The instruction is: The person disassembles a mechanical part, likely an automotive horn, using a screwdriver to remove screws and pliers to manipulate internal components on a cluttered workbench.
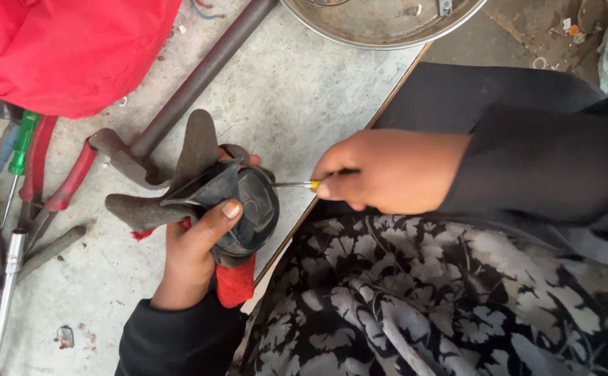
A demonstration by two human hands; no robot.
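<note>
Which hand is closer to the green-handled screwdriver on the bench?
Left. The left hand grips the black round part right of the green-handled screwdriver; the right hand is farther right.

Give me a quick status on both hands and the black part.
Left hand grips round black part with red rag. Right hand holds small screwdriver, tip at the part. Hammer lies just behind, on the bench.

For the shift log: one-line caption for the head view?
Left hand grips black round part; right hand sets screwdriver against it.
</note>
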